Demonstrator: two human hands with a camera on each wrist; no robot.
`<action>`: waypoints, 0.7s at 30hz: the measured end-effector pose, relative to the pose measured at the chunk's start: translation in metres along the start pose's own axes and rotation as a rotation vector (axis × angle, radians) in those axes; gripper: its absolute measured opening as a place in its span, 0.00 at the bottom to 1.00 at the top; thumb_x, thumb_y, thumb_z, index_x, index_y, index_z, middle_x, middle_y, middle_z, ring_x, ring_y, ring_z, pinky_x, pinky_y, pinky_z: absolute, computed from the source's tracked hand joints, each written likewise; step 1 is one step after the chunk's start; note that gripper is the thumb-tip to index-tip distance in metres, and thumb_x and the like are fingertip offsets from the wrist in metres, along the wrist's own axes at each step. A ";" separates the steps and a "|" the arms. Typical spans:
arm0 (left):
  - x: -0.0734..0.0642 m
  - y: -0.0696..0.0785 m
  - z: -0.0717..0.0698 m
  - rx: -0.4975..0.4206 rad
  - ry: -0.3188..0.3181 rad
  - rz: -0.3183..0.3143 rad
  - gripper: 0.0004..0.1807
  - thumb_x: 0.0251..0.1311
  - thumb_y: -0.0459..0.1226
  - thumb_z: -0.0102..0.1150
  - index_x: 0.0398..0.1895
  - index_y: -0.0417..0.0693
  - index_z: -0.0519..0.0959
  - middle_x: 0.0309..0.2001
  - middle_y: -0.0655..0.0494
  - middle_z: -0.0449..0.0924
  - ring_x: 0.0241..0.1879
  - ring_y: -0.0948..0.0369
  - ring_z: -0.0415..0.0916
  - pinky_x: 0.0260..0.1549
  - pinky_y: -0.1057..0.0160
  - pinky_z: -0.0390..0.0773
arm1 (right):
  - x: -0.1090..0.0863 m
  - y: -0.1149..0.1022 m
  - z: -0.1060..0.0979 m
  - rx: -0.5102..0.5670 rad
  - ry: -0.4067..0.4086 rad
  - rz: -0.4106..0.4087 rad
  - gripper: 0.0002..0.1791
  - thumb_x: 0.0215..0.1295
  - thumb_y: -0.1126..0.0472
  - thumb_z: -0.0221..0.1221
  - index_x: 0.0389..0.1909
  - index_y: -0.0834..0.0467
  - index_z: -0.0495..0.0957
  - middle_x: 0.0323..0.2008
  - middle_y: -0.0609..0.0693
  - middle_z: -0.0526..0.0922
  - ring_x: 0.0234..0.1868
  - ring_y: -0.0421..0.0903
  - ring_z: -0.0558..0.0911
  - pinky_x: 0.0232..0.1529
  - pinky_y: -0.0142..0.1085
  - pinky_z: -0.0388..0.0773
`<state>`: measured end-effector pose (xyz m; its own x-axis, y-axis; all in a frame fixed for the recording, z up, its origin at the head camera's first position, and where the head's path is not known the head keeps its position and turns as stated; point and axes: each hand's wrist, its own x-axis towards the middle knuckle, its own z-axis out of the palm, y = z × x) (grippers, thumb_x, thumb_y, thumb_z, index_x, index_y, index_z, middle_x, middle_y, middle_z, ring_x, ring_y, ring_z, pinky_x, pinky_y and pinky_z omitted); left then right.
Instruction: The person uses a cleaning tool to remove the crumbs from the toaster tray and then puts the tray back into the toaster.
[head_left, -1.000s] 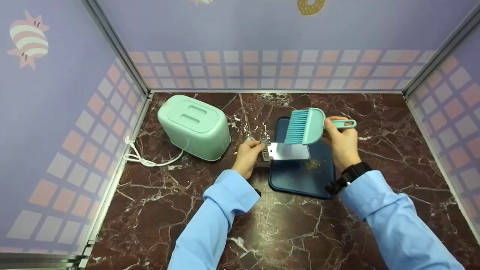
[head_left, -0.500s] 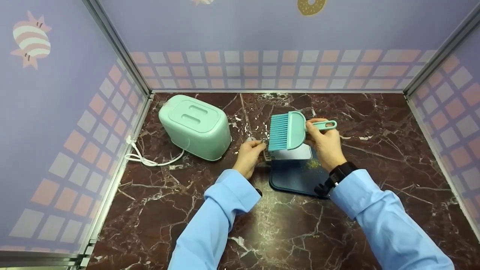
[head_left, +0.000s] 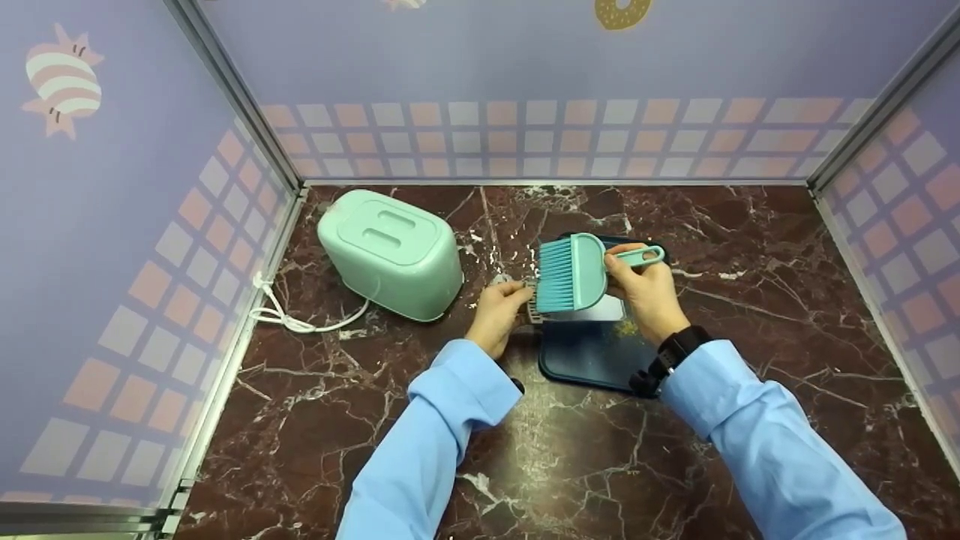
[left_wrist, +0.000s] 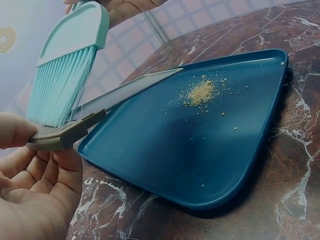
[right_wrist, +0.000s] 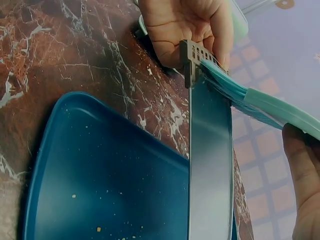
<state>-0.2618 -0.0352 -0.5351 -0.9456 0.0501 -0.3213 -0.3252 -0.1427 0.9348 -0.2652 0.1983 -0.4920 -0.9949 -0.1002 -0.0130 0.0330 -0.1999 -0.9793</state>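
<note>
My left hand (head_left: 496, 316) pinches the brown slotted end of a flat metal crumb tray (right_wrist: 210, 165), thumb on top and fingers below. The crumb tray is held tilted above a dark blue plastic tray (head_left: 581, 356). In my right hand (head_left: 651, 300) is a mint-green hand brush (head_left: 591, 271), gripped by its handle. Its blue bristles (left_wrist: 62, 90) rest on the slotted end beside my left thumb and cover part of the metal. A small heap of yellowish crumbs (left_wrist: 201, 93) lies on the blue tray, with loose specks around it.
A mint-green toaster (head_left: 390, 255) stands at the back left on the marbled tabletop (head_left: 555, 465). Its white cord (head_left: 296, 324) runs left toward the wall. Patterned panels (head_left: 525, 75) enclose the back and both sides.
The brush has moved left along the crumb tray to its slotted end, then slightly toward me. My left hand and the crumb tray stay nearly in place.
</note>
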 end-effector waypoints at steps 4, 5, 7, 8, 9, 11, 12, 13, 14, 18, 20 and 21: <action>0.000 0.000 0.000 -0.022 -0.015 -0.006 0.24 0.73 0.34 0.56 0.67 0.28 0.71 0.61 0.39 0.76 0.46 0.57 0.77 0.39 0.61 0.80 | -0.001 -0.002 -0.002 -0.050 -0.008 0.000 0.18 0.75 0.58 0.59 0.57 0.65 0.69 0.50 0.63 0.79 0.49 0.51 0.87 0.52 0.43 0.84; 0.000 -0.001 0.000 -0.024 -0.017 -0.005 0.24 0.73 0.33 0.56 0.67 0.28 0.71 0.60 0.39 0.76 0.44 0.59 0.77 0.39 0.60 0.80 | -0.001 -0.002 -0.003 -0.058 -0.009 0.003 0.18 0.76 0.59 0.58 0.58 0.65 0.68 0.50 0.63 0.79 0.49 0.52 0.87 0.52 0.43 0.84; 0.000 -0.002 0.000 -0.029 -0.022 -0.002 0.24 0.73 0.33 0.55 0.67 0.27 0.71 0.57 0.39 0.78 0.39 0.60 0.77 0.38 0.59 0.81 | -0.002 -0.003 -0.004 -0.071 -0.003 0.007 0.18 0.76 0.60 0.57 0.58 0.66 0.68 0.50 0.64 0.79 0.49 0.52 0.87 0.52 0.43 0.84; 0.000 -0.002 0.000 -0.030 -0.023 -0.002 0.24 0.73 0.33 0.55 0.67 0.27 0.71 0.55 0.39 0.78 0.38 0.60 0.77 0.37 0.59 0.81 | -0.002 -0.003 -0.004 -0.078 0.001 0.009 0.18 0.76 0.61 0.57 0.58 0.67 0.68 0.50 0.64 0.79 0.49 0.52 0.87 0.51 0.43 0.84; 0.000 -0.002 0.000 -0.030 -0.026 -0.001 0.23 0.73 0.33 0.55 0.67 0.27 0.71 0.54 0.39 0.79 0.37 0.60 0.77 0.37 0.60 0.81 | -0.002 -0.002 -0.005 -0.085 0.004 0.012 0.18 0.76 0.61 0.57 0.59 0.67 0.68 0.50 0.64 0.79 0.48 0.52 0.87 0.51 0.43 0.85; 0.000 -0.002 -0.001 -0.024 -0.023 0.000 0.24 0.73 0.33 0.55 0.67 0.28 0.71 0.53 0.42 0.79 0.38 0.61 0.77 0.36 0.62 0.80 | -0.001 -0.002 -0.006 -0.111 0.010 0.009 0.19 0.76 0.60 0.58 0.59 0.67 0.68 0.50 0.64 0.80 0.48 0.51 0.87 0.51 0.43 0.85; 0.000 -0.002 -0.001 -0.024 -0.023 0.000 0.24 0.73 0.33 0.55 0.67 0.27 0.71 0.53 0.42 0.79 0.38 0.60 0.77 0.35 0.63 0.80 | -0.001 -0.002 -0.007 -0.127 0.014 0.006 0.20 0.76 0.59 0.58 0.60 0.67 0.69 0.50 0.64 0.80 0.48 0.51 0.87 0.50 0.42 0.85; 0.000 -0.002 -0.001 -0.023 -0.022 -0.001 0.24 0.72 0.33 0.56 0.67 0.28 0.71 0.54 0.42 0.79 0.39 0.60 0.77 0.34 0.64 0.80 | -0.001 -0.001 -0.008 -0.148 0.020 0.004 0.20 0.76 0.58 0.58 0.60 0.66 0.69 0.50 0.64 0.80 0.47 0.50 0.87 0.50 0.42 0.85; 0.000 -0.002 -0.002 -0.020 -0.020 -0.001 0.25 0.72 0.33 0.56 0.68 0.28 0.70 0.55 0.42 0.78 0.41 0.61 0.77 0.34 0.65 0.79 | -0.001 -0.001 -0.009 -0.170 0.025 0.001 0.21 0.76 0.57 0.59 0.59 0.66 0.69 0.50 0.63 0.81 0.47 0.49 0.88 0.49 0.42 0.85; 0.000 -0.001 -0.004 -0.028 -0.023 -0.009 0.26 0.73 0.33 0.55 0.69 0.28 0.69 0.61 0.37 0.75 0.42 0.60 0.76 0.36 0.64 0.79 | -0.002 -0.001 -0.016 -0.235 0.051 -0.008 0.21 0.75 0.53 0.60 0.57 0.63 0.71 0.47 0.60 0.82 0.44 0.47 0.88 0.46 0.39 0.86; 0.000 -0.002 -0.004 -0.026 -0.026 -0.009 0.25 0.73 0.33 0.54 0.69 0.28 0.69 0.61 0.35 0.75 0.41 0.61 0.76 0.38 0.61 0.79 | -0.002 0.000 -0.019 -0.246 0.063 -0.011 0.20 0.74 0.52 0.61 0.56 0.62 0.72 0.46 0.58 0.82 0.44 0.46 0.88 0.45 0.39 0.86; 0.000 -0.002 -0.005 -0.030 -0.027 -0.010 0.25 0.73 0.33 0.54 0.69 0.28 0.69 0.60 0.35 0.76 0.39 0.61 0.76 0.39 0.59 0.78 | -0.002 0.000 -0.021 -0.245 0.069 -0.012 0.20 0.74 0.52 0.61 0.55 0.62 0.72 0.45 0.58 0.82 0.43 0.46 0.88 0.45 0.39 0.86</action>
<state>-0.2614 -0.0395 -0.5375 -0.9421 0.0780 -0.3261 -0.3349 -0.1719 0.9264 -0.2651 0.2191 -0.4964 -0.9995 -0.0308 -0.0070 0.0057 0.0428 -0.9991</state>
